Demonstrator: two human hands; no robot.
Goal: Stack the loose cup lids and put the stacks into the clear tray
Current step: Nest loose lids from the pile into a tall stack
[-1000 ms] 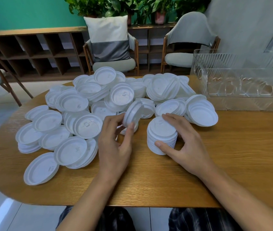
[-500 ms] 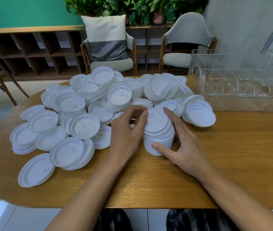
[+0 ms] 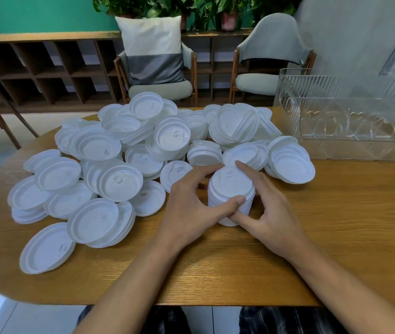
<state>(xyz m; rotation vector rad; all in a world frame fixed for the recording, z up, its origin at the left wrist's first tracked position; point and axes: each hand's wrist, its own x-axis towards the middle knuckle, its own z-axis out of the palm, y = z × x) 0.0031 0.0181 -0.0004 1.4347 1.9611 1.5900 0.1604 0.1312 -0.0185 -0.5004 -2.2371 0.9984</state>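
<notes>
Oak-grained and rounded at its end, the wooden table (image 3: 336, 237) carries a wide heap of loose lids (image 3: 109, 148), thin white plastic discs with raised rims and small embossed marks, lying flat, tilted and overlapping across its left and middle. At the far right of the table stands the clear tray (image 3: 350, 116), a ribbed transparent box with heart shapes pressed into its wall; no lids show inside it. Just in front of the heap, near the middle of the table, a stack (image 3: 231, 186) of nested lids stands upright, its side finely ridged by the many rims. The left hand (image 3: 191, 213) curls round the stack from the left, thumb pressed on the near side and fingers reaching behind the top. The right hand (image 3: 271, 213) grips it from the right, forefinger laid over the far top rim and thumb low on the near side. 1 second ago the left hand pinched a single lid clear of the stack; that lid now sits on top and both hands close on the stack. Behind stand 2 padded chairs (image 3: 271, 68), 1 with a grey-and-white cushion (image 3: 153, 49), before dark wooden shelving (image 3: 47, 68).
</notes>
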